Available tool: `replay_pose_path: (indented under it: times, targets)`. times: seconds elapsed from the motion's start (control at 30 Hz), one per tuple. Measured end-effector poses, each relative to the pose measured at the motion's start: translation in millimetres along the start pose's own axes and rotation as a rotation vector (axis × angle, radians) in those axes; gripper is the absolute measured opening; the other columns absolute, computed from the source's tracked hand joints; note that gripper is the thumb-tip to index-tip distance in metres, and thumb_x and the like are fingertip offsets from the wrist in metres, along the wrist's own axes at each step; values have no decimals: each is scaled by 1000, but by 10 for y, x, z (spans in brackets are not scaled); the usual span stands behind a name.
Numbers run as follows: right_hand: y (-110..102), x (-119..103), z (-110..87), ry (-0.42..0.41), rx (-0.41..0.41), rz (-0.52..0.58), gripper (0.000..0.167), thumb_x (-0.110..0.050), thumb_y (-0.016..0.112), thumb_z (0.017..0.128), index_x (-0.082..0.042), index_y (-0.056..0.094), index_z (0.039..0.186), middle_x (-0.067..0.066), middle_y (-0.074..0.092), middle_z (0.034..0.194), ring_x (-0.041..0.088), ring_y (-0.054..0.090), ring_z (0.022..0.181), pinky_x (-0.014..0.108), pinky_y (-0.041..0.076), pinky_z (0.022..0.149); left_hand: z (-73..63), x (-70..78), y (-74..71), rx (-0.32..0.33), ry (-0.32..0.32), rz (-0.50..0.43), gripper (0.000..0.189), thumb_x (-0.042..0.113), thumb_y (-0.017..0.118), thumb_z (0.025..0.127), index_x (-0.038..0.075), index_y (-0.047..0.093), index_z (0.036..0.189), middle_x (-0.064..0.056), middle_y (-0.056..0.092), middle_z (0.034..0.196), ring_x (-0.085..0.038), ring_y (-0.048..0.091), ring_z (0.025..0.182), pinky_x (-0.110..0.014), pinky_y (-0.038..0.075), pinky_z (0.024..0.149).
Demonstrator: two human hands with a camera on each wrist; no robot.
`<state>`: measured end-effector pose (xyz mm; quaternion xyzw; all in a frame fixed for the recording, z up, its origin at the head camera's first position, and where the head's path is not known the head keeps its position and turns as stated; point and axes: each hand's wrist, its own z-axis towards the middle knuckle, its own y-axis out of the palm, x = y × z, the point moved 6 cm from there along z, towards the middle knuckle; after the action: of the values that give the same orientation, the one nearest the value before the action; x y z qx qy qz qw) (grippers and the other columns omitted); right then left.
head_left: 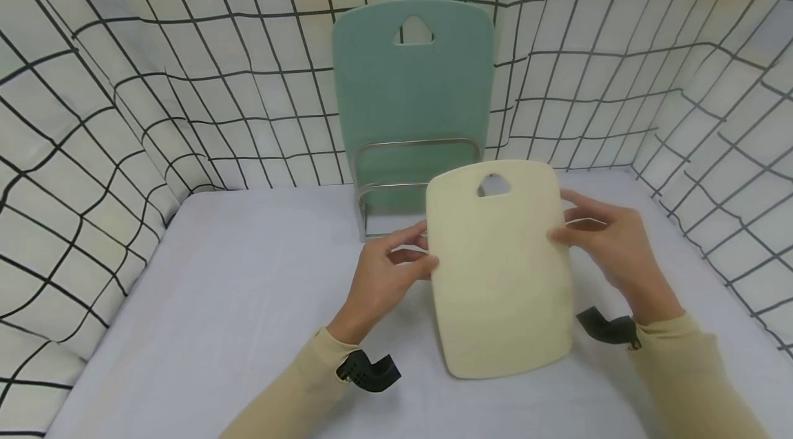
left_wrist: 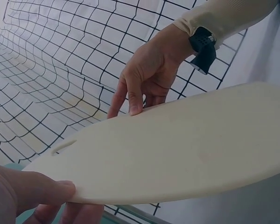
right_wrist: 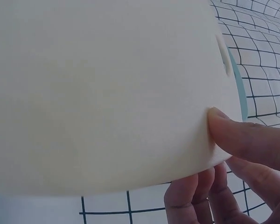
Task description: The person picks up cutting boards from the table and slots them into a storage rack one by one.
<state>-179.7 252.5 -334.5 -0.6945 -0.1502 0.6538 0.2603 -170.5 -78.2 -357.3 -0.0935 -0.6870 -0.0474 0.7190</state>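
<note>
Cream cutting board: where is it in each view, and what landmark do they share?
Head: the cream cutting board is right of centre, between left hand and right hand.
Left wrist: it slants across the middle, reaching the right edge.
Right wrist: it fills most of the picture, toward upper left.
Shared landmark: the right hand, gripping its edge.

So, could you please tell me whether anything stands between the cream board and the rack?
Nothing visible does, though the cream board hides part of the rack, where the green board stands.
</note>
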Motion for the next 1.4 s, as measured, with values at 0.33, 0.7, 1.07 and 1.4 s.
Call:
replay_pose_path:
  times: [0.33, 0.7, 1.07, 1.4]
  targets:
    - [26, -28, -23, -3, 8, -10, 78, -37, 88, 83, -28, 53, 152, -5, 69, 112, -4, 70, 92, 40, 47, 97, -23, 55, -63, 2, 30, 37, 54, 5, 79, 87, 20, 68, 138, -11, 70, 115, -19, 76, 103, -35, 65, 82]
    - [58, -80, -62, 1, 37, -19, 76, -36, 86, 84, -27, 53, 152, -4, 67, 113, -1, 70, 96, 35, 47, 94, -20, 83, -112, 3, 64, 76, 53, 5, 79, 86, 18, 69, 136, -12, 70, 113, -21, 77, 102, -34, 65, 79]
    - [68, -81, -83, 14, 55, 21, 77, -33, 86, 85, -27, 51, 153, -8, 64, 111, -6, 67, 94, 44, 49, 103, -23, 141, -122, -32, 70, 59, 49, 3, 78, 85, 16, 68, 132, -14, 69, 112, -22, 77, 98, -36, 65, 76]
    - [94, -146, -100, 3, 74, 27, 76, -31, 87, 85, -27, 52, 153, -11, 62, 110, -4, 68, 96, 15, 47, 86, -52, 207, -189, -24, 54, 42, 50, 3, 78, 85, 16, 68, 132, -14, 68, 113, -20, 76, 96, -43, 65, 79]
